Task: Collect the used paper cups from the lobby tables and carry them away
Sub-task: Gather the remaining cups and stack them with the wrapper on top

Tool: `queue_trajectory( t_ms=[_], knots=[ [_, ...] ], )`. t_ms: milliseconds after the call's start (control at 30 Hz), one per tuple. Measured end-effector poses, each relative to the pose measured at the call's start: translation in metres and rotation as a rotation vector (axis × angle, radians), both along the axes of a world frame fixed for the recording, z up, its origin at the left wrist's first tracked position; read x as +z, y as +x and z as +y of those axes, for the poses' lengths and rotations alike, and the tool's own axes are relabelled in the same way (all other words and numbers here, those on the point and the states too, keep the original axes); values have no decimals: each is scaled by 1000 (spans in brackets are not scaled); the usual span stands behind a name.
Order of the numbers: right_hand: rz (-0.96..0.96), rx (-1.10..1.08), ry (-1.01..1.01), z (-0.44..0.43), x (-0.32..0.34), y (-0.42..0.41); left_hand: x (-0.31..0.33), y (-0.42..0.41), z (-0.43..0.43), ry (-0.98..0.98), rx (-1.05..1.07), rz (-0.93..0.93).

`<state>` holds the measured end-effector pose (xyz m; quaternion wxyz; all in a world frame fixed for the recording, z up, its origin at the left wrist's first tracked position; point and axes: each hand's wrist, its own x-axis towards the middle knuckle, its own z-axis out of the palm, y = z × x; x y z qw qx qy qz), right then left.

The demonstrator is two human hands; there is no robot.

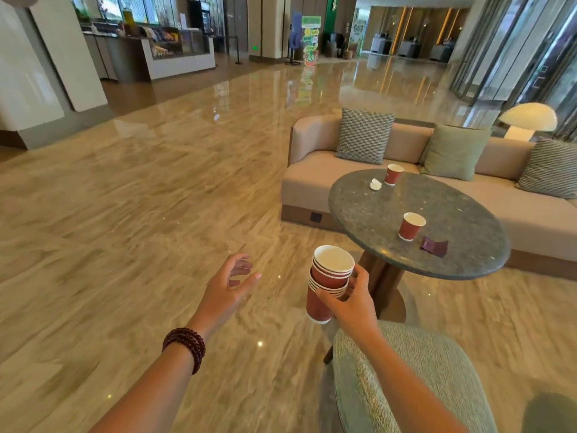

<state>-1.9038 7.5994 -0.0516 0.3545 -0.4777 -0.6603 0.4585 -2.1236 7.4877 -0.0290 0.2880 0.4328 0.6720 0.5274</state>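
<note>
The person's right hand (352, 300) grips a stack (329, 284) of red paper cups. The fingers curl round the middle of it, and the thumb lies across the side that faces us. The stack is nearly upright and tips a little to the left. Its top cup shows a white inside. It hangs in the air over the floor (140, 214), just near and left of the table (368, 207).

The left hand (231, 282) is out in front, well left of the stack. It holds nothing, with the palm turned to the right and the fingers loosely bent. A bracelet (185, 346) of dark red beads is wound round that wrist.

On the round stone table two more red cups stand upright and well apart. The near cup (411, 226) is towards the near right edge, and beside it on the right lies a flat dark red thing (434, 246) that I cannot make out. The far cup (394, 174) stands at the far edge, with a crumpled white tissue (376, 184) just to its left.

Beyond the table runs a beige sofa (312, 179). It carries a checked cushion (363, 135), a green cushion (454, 151) and a striped cushion (549, 167). A white mushroom-shaped lamp (527, 120) stands behind its right end. A pale green chair (415, 379) is at the near right, under the right forearm. Far off on the left is a counter (175, 48) with a glass case. A green sign (310, 39) stands further back near the middle.
</note>
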Motion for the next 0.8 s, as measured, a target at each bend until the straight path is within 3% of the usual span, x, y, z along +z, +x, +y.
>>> queue_trajectory(
  t_ms=[500,800],
  knots=[
    [-10,-336,-48,198,-21,-110,-11,-131,271,-5,-338,13],
    [25,-487,-76,296,-24,-135,-17,-152,404,-24,-492,36]
  ],
)
